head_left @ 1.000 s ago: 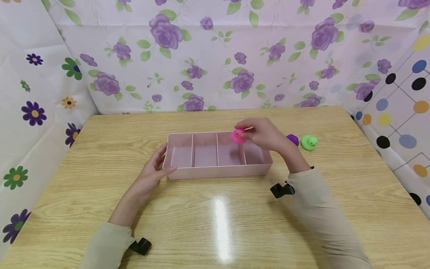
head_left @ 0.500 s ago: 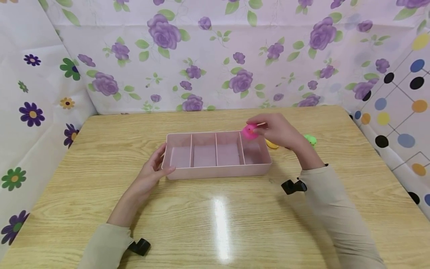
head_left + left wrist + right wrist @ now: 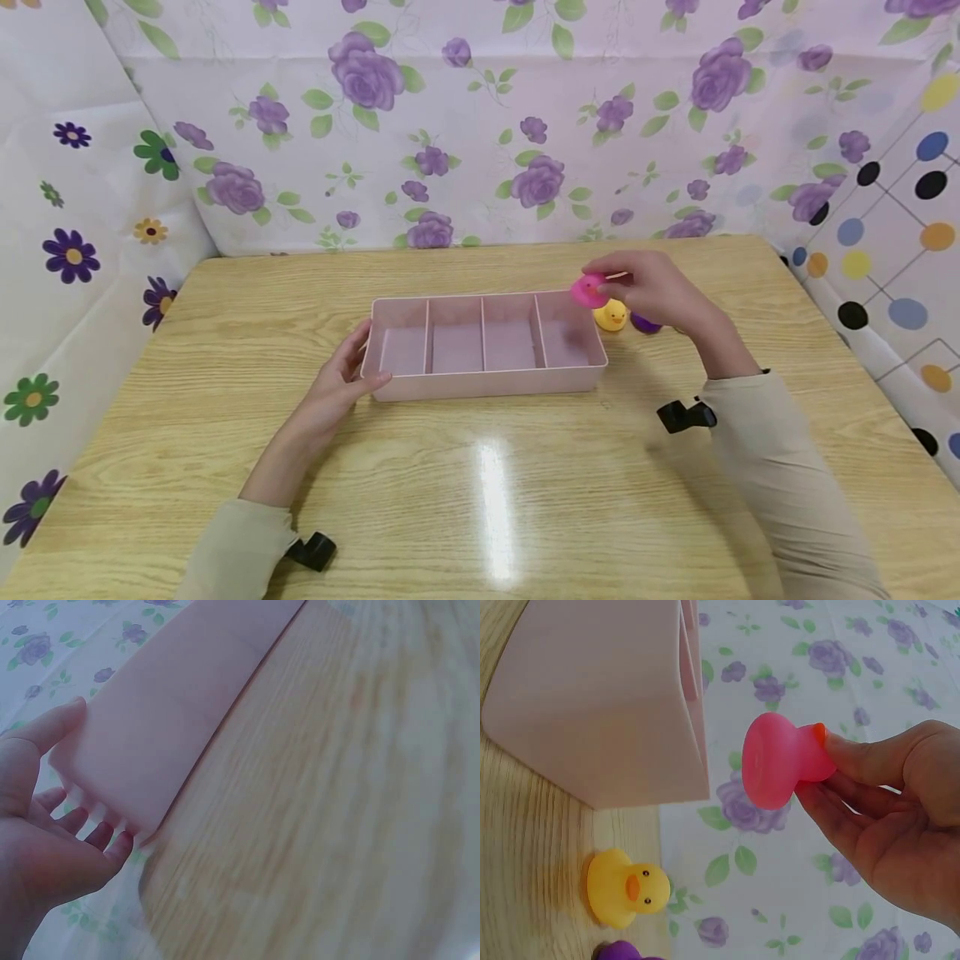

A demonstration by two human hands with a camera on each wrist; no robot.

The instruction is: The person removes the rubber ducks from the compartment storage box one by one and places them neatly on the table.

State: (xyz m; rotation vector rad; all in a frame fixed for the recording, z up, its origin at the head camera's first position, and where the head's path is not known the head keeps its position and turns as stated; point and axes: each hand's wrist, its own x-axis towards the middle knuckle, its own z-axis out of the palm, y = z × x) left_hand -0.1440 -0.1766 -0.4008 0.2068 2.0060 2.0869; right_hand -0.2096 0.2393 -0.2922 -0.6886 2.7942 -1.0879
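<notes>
A pale pink divided box with a row of open compartments sits on the table. At its left end my left hand holds it, thumb on the front corner and fingers around the end wall, as the left wrist view shows too. Above the box's back right corner, my right hand pinches a pink rubber duck between thumb and fingers, clear of the rim. A yellow rubber duck stands just right of the box, beside a purple duck partly hidden by the right hand.
The wooden table reaches back to a wall covered in purple-flowered cloth. Patterned sheets also hang at the left and right sides. A black wrist camera is worn on each sleeve.
My right hand has moved right with the pink duck, from over the third compartment to the box's right end. The yellow duck has come into sight; the green one is now hidden. My left hand stays put.
</notes>
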